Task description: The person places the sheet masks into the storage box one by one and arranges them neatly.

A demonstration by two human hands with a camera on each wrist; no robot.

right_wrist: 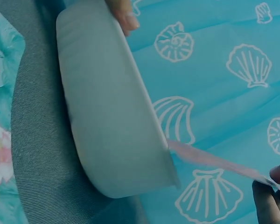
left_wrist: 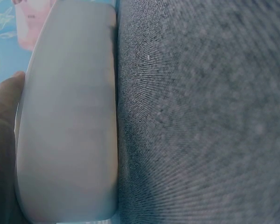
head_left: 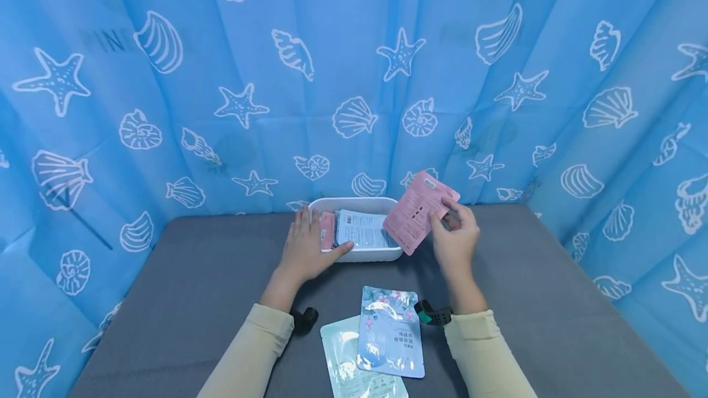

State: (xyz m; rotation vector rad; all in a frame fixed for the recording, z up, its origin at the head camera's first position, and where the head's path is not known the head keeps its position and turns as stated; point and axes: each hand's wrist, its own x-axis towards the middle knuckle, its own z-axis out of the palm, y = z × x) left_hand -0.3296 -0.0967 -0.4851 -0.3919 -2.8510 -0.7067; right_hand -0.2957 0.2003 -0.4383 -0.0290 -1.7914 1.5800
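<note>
A white plastic box stands near the back of the table, holding flat packets. My left hand rests against its left end, fingers extended, with the thumb over the front rim. My right hand pinches a pink sheet mask packet by its right side, tilted over the right end of the box. In the right wrist view the pink packet is nearly edge-on beside the rim. Inside the box lie a pale blue packet and a pink one.
Between the forearms, a blue floral sheet mask packet overlaps a mint-green packet on the grey table cloth. A blue shell-patterned curtain hangs right behind the box.
</note>
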